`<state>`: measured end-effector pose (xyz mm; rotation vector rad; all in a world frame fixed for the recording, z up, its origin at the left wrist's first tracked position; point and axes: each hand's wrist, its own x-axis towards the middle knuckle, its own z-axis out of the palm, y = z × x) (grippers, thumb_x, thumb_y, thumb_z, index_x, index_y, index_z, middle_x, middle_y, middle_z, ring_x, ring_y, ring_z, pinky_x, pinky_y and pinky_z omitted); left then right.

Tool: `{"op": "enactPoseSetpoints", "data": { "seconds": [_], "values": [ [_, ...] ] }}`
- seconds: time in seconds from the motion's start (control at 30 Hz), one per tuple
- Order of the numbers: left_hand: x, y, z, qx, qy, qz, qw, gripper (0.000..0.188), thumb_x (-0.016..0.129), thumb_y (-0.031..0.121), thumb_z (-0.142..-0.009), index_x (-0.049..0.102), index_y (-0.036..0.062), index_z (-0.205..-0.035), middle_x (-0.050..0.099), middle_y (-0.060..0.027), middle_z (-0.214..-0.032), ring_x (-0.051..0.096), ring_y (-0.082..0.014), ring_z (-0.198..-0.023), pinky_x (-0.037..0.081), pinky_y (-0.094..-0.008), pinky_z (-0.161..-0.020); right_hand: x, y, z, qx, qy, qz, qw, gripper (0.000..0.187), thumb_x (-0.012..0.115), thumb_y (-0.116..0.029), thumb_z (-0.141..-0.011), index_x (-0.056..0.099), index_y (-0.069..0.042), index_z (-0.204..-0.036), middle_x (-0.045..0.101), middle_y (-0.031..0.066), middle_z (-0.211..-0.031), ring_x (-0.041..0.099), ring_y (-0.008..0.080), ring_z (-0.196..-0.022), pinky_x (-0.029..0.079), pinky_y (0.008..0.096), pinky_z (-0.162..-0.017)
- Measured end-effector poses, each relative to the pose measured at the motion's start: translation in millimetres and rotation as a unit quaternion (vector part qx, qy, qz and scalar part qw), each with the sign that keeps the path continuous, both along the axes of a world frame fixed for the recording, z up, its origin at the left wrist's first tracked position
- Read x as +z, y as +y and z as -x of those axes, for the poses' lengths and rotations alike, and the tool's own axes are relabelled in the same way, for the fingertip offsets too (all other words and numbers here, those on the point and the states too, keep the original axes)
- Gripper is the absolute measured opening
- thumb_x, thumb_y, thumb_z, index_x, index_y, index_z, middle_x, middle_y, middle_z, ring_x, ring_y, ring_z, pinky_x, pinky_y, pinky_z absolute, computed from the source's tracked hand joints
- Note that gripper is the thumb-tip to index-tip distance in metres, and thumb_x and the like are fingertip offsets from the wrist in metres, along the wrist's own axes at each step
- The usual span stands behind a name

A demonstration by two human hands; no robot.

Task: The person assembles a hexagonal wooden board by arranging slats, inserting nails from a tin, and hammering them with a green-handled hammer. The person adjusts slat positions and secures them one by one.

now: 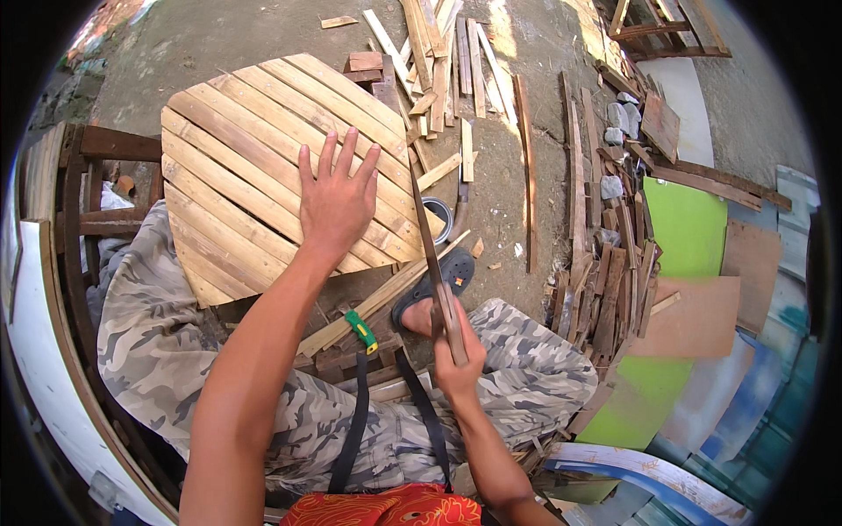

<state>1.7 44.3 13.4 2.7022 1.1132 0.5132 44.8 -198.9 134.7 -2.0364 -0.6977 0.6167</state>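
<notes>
An eight-sided panel of pale wooden slats [237,188] lies in front of me, tilted toward my knees. My left hand [338,197] presses flat on it with fingers spread. My right hand [460,355] is wrapped round the wooden handle of what looks like a handsaw [425,215]. Its long dark blade shows nearly edge-on, so its teeth cannot be made out. The blade points away from me, along the panel's right edge; whether it touches the wood I cannot tell. Between my knees, a tool with a green and yellow handle [360,330] rests by some thin wooden strips [395,291].
A roll of tape [436,219] lies beyond my dark clog [452,276]. Loose slats [438,70] are scattered at the far side. Scrap wood [614,280] is heaped on the right beside green sheets [684,228]. A dark wooden frame [114,145] stands at the left.
</notes>
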Motion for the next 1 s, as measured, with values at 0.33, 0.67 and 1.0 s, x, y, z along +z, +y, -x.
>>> {"op": "enactPoseSetpoints", "data": {
  "seconds": [0.33,0.67,1.0],
  "values": [
    [1,2,2,0.002,-0.022,0.015,1.0,0.037,0.06,0.026,-0.1,0.066,0.0222,-0.137,0.053,-0.0103,-0.152,0.044,-0.0332,-0.143,0.022,-0.0596,-0.121,32,-128,42,-0.005,0.053,0.115,0.992,0.064,0.055,0.003,-0.08,0.051,0.01,-0.143,0.068,0.024,-0.131,0.068,0.0271,-0.119,0.051,0.0337,-0.1],
    [1,3,0,0.001,0.004,-0.012,1.0,0.039,0.059,0.027,-0.101,0.064,0.0234,-0.139,0.051,-0.0102,-0.153,0.043,-0.0334,-0.145,0.019,-0.0653,-0.12,-87,24,-33,-0.03,0.023,-0.088,0.995,0.06,0.055,-0.001,-0.082,0.058,0.003,-0.141,0.074,0.018,-0.109,0.07,0.0172,-0.088,0.054,0.0301,-0.081],
    [-7,-1,1,-0.009,0.007,0.01,1.0,0.038,0.06,0.026,-0.1,0.064,0.022,-0.138,0.051,-0.0106,-0.153,0.043,-0.0337,-0.145,0.019,-0.0687,-0.118,51,-110,46,0.007,0.002,0.051,0.999,0.061,0.053,0.005,-0.08,0.053,0.011,-0.141,0.069,0.0277,-0.125,0.072,0.0278,-0.111,0.055,0.0344,-0.091]
  ]
}}
